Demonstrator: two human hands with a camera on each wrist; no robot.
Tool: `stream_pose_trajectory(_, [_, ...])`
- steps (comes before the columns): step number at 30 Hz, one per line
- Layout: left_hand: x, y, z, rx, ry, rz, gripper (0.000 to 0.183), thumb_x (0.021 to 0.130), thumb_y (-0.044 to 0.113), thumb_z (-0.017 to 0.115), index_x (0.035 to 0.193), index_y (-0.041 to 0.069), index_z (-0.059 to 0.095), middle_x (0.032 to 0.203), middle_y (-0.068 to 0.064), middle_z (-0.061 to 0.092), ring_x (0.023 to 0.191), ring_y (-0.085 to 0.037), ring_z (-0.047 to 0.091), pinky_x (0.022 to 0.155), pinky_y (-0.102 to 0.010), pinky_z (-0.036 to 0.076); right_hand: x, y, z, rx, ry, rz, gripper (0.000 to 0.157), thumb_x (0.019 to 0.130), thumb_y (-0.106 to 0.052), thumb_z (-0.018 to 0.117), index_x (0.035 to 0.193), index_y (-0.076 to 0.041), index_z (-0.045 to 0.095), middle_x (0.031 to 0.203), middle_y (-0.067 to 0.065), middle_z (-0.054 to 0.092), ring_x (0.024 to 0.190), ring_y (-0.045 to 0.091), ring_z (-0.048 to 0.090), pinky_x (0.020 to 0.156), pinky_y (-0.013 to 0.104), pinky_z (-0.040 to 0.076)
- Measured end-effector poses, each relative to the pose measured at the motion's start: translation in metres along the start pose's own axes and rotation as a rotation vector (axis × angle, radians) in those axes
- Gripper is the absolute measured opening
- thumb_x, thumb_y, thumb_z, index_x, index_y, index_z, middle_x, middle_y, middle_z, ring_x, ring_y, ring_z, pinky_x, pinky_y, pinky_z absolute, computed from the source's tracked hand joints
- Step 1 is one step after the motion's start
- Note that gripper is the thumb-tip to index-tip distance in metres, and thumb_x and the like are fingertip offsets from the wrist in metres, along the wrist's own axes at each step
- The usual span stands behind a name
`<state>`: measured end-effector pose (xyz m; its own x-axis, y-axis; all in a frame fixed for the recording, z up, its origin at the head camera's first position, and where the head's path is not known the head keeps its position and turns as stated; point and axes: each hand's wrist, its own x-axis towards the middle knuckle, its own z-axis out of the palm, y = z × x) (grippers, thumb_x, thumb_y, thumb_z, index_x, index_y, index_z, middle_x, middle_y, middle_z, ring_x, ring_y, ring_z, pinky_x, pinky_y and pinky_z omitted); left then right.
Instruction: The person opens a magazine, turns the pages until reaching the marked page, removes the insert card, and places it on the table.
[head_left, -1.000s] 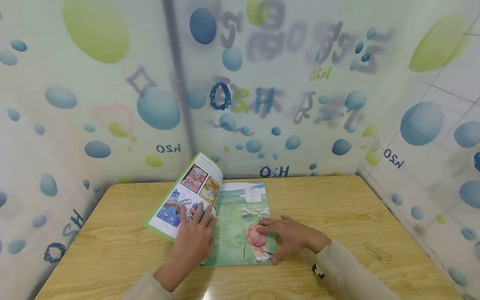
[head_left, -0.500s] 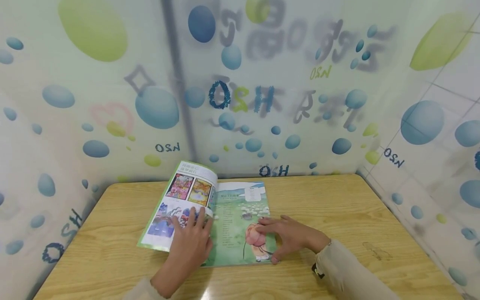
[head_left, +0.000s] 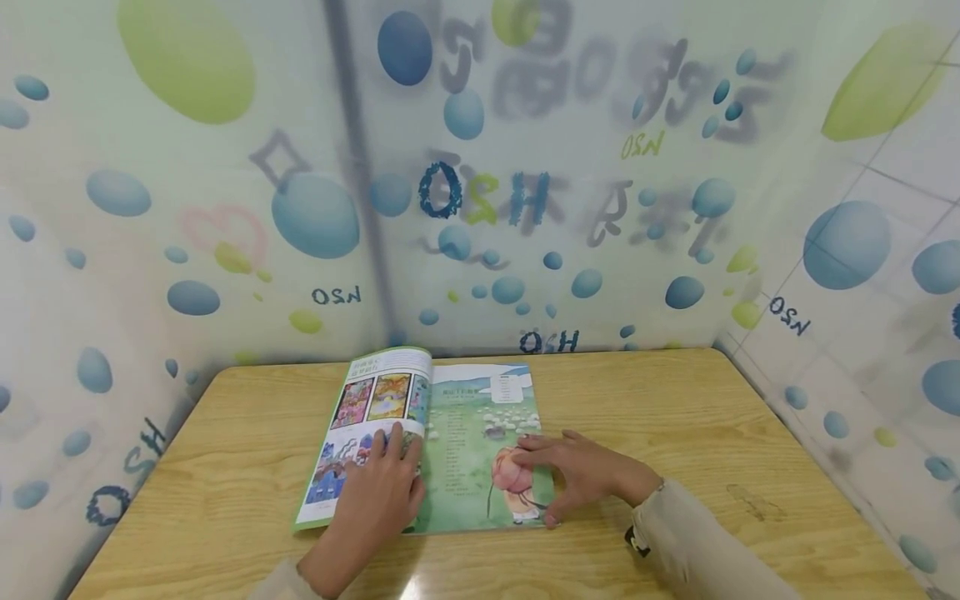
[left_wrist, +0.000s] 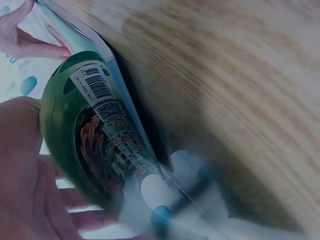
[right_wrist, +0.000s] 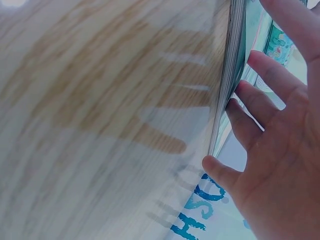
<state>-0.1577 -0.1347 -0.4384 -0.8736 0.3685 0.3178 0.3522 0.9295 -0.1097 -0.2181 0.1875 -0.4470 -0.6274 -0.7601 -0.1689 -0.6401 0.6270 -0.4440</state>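
Note:
An illustrated magazine [head_left: 461,450] lies spread on the table. Its left page [head_left: 356,450] carries small colourful pictures and bows upward near the spine; the right page is green with a pink flower. My left hand [head_left: 378,492] rests on the lower part of the left page, fingers extended. In the left wrist view the dark green cover [left_wrist: 65,110] with a barcode curves up off the table beside that hand. Over the right page's outer edge my right hand [head_left: 588,477] rests with fingers spread, fingertips [right_wrist: 232,106] at the page stack's edge in the right wrist view.
The pale wooden table [head_left: 675,417] extends around the magazine on all sides. A whitish wall covering [head_left: 480,275] with blue and green drops and mirrored lettering stands behind it and along both sides. A dark mark [head_left: 753,502] shows on the tabletop at right.
The left page and cover have come down flatter toward the table, with my left hand moving slightly down on them. My right hand has stayed in place.

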Motion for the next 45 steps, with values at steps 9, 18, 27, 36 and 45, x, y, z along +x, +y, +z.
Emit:
stream_pose_trajectory(9, [-0.0014,-0.0022,0.0018,-0.053,-0.006,0.014,0.047,0.086,0.026,0.069,0.126,0.003,0.063,0.131,-0.024,0.054,0.113,-0.041,0.056,0.055,-0.052,0.055,0.0016,-0.0006,0.0006,-0.012,-0.001,0.013,0.092,0.072,-0.058,0.081,0.149,-0.018,0.048,0.159,0.006,0.035,0.147,0.025,0.03,0.112,0.069,0.017])
stream_pose_trajectory(18, [-0.0001,-0.0034,0.0059,-0.017,0.102,0.066,0.04,0.081,0.024,0.073,0.112,0.001,0.066,0.11,-0.02,0.059,0.093,-0.033,0.058,0.047,-0.044,0.051,-0.0008,-0.0005,0.0014,-0.006,0.001,0.018,0.092,0.073,-0.059,0.079,0.149,-0.019,0.048,0.159,0.006,0.035,0.147,0.026,0.03,0.112,0.069,0.017])
stream_pose_trajectory(27, [0.0013,-0.0032,0.0037,-0.095,0.07,0.086,0.028,0.08,0.02,0.072,0.101,0.002,0.067,0.095,-0.015,0.057,0.083,-0.029,0.057,0.051,-0.039,0.052,-0.0045,0.0013,0.002,0.016,0.011,-0.007,0.092,0.073,-0.058,0.08,0.149,-0.017,0.048,0.159,0.008,0.035,0.147,0.027,0.03,0.111,0.07,0.016])
stream_pose_trajectory(36, [0.0033,-0.0007,0.0035,-0.103,0.054,0.09,0.025,0.079,0.021,0.074,0.096,0.003,0.067,0.094,-0.014,0.057,0.083,-0.028,0.057,0.054,-0.039,0.053,-0.006,-0.002,-0.0003,0.029,0.008,0.013,0.082,0.079,-0.052,0.079,0.147,-0.016,0.05,0.159,0.006,0.036,0.146,0.026,0.031,0.111,0.066,0.023])
stream_pose_trajectory(45, [0.0048,0.0065,0.0018,-0.064,0.063,0.092,0.035,0.08,0.034,0.078,0.084,0.001,0.067,0.087,-0.013,0.059,0.075,-0.027,0.059,0.05,-0.037,0.053,-0.0009,-0.0054,-0.002,0.017,0.03,0.056,0.079,0.08,-0.056,0.076,0.144,-0.017,0.054,0.155,0.004,0.042,0.142,0.028,0.038,0.11,0.059,0.032])
